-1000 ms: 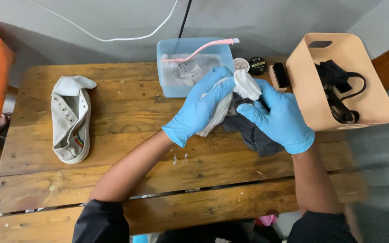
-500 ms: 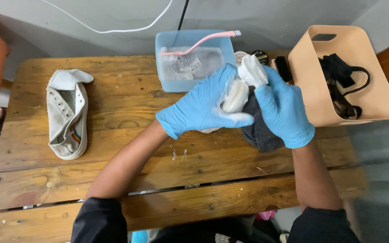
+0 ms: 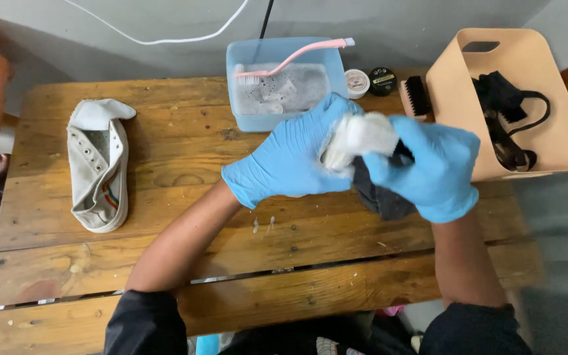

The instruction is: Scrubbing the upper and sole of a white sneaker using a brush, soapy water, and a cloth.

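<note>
Two gloved hands, left hand [image 3: 290, 161] and right hand [image 3: 428, 171], clamp a pale, scuffed white shoe [image 3: 357, 138] over a dark cloth [image 3: 379, 194].

**Gloved hands holding a white shoe over a wooden table**

Left hand [image 3: 294, 161] and right hand [image 3: 432, 171], both in blue gloves, grip a white shoe [image 3: 357, 139] between them; a dark cloth [image 3: 379, 194] hangs under the right hand. A second white shoe [image 3: 98, 164] lies sole-down at the left of the wooden table [image 3: 185, 243]. Behind the hands stands a blue tub [image 3: 284, 82] of soapy water with a pink brush [image 3: 294, 59] across its rim. Beside it are two small round tins [image 3: 369, 81], a dark brush [image 3: 417, 96] and a beige bin [image 3: 534, 98] holding black straps.
</note>
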